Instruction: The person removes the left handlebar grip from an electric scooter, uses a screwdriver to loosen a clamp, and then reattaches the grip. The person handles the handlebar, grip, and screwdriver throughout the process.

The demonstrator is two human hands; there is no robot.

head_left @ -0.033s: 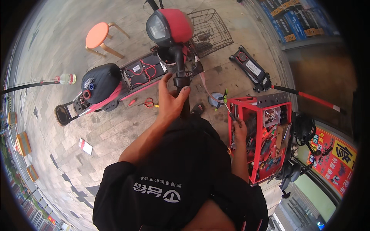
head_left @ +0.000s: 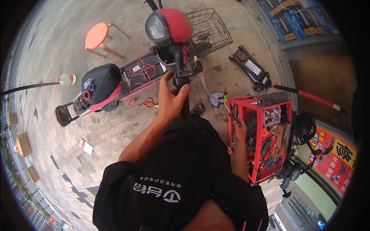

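here — handlebar [head_left: 181, 81] between left fingers [head_left: 165, 79], thumb [head_left: 185, 91] — tool [head_left: 232, 115] in right fingers [head_left: 241, 123]

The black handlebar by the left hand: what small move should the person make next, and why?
I'd probably bring the thin-shafted tool in the right hand toward the black handlebar. The left hand is on the bar, so it could steady it, while the tool is off beside the red tool cart, apart from the bar.
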